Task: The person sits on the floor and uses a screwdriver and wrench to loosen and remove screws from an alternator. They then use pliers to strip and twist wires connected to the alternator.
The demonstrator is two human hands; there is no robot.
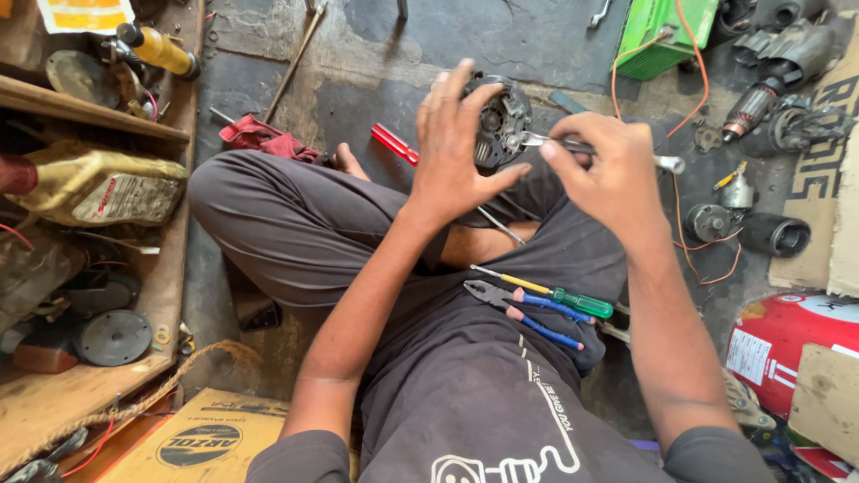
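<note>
Hands (537,161) grip round ribbed metal housing (499,121).

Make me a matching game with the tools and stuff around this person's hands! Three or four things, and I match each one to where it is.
Things:
1. round metal motor part
2. metal wrench
3. blue-handled pliers
4. red-handled screwdriver

Places:
A. lying on the person's lap
B. held in the left hand
C. on the floor beyond the knee
D. gripped in the right hand

Pairs: 1-B, 2-D, 3-A, 4-C
</note>
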